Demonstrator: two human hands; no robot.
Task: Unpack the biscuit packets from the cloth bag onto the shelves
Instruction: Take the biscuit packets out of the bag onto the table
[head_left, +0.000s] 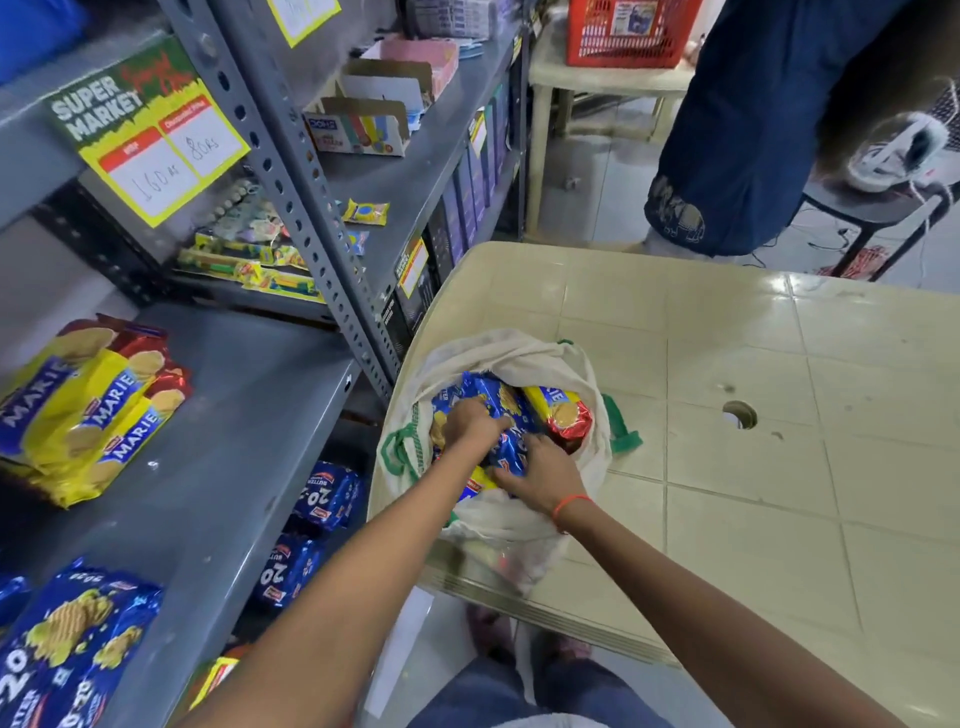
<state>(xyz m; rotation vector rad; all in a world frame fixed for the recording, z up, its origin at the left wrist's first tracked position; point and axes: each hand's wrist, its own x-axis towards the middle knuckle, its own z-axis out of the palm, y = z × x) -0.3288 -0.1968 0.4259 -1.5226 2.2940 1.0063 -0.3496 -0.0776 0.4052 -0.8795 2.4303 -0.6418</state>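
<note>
A white cloth bag (524, 358) with green handles sits open on the corner of a cream table (727, 322). Inside lie blue biscuit packets (498, 400) and a yellow-red Marie packet (563, 410). Both hands are down in the bag's mouth. My left hand (470, 423) is closed over a blue packet at the bag's left side. My right hand (540, 475), with an orange thread on its wrist, presses on the blue packets from the near side. On the grey shelf (234, 415) to the left lie stacked Marie packets (88, 405) and blue packets (67, 644).
More blue packets (324, 493) lie on the lower shelf. The slotted shelf upright (332, 291) stands close to the table's left corner. The upper shelf holds small cartons (358, 130) and sweets. A person in blue clothing (753, 130) stands beyond the table near a red basket (628, 31).
</note>
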